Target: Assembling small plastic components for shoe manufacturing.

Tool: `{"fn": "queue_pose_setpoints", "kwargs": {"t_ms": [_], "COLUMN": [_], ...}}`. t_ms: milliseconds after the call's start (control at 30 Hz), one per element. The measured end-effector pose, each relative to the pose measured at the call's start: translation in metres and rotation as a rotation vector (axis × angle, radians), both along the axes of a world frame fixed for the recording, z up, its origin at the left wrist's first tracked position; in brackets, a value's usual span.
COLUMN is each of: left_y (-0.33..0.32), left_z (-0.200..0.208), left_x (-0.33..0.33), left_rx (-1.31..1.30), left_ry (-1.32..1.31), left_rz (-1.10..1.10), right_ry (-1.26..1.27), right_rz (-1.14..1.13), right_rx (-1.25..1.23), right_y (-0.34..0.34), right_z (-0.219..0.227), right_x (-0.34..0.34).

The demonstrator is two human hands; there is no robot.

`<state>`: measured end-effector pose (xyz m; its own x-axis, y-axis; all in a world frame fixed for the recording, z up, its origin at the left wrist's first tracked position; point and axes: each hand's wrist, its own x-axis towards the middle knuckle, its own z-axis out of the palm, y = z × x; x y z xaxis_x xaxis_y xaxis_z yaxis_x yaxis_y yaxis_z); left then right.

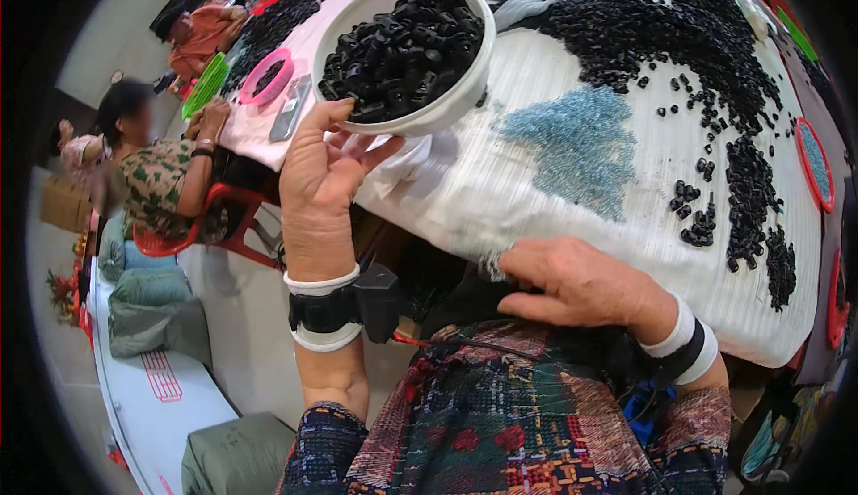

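My left hand (326,187) holds up a round white bowl (447,120) by its near side, thumb at the rim and fingers under it. Small black plastic pieces (407,53) are heaped inside. Down at the near table edge is my right hand (585,285), palm down with bent fingers. A gap shows between its thumb and forefinger, and no held thing is visible. Beside its fingertips, a greyish speckled patch (490,267) lies at the cloth edge, too blurred to name. A spread of small bluish metal pieces (581,146) lies on the white cloth (500,200) beyond.
Many more black pieces (661,30) cover the table's far and right parts. Red-rimmed trays (811,166) line the right edge. A pink basket (266,77) and a green basket (206,86) are at left, near a seated person (161,173). Green sacks (237,455) stand on the floor.
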<state>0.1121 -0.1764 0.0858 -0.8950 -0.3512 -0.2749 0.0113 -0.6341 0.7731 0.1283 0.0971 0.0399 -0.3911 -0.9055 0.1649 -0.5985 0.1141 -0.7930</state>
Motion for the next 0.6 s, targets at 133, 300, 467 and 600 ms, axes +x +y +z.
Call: {"fn": "queue_pose_setpoints", "kwargs": {"t_ms": [133, 300, 467, 600], "left_y": [-0.021, -0.061, -0.082, -0.096], "left_z": [0.005, -0.009, -0.03, -0.053], "left_x": [0.039, 0.091, 0.132, 0.16], "left_rx": [-0.019, -0.002, 0.045, -0.011], "left_ry": [-0.006, -0.028, -0.026, -0.052], "left_rz": [0.112, 0.226, 0.408, 0.504], "right_ry": [-0.005, 0.018, 0.041, 0.037], "right_rz": [0.001, 0.058, 0.105, 0.165], "right_rx": [0.135, 0.194, 0.158, 0.124], "right_y": [-0.008, -0.02, -0.034, -0.047], "right_z": [-0.004, -0.014, -0.012, -0.013], "right_x": [-0.004, -0.006, -0.002, 0.004]}}
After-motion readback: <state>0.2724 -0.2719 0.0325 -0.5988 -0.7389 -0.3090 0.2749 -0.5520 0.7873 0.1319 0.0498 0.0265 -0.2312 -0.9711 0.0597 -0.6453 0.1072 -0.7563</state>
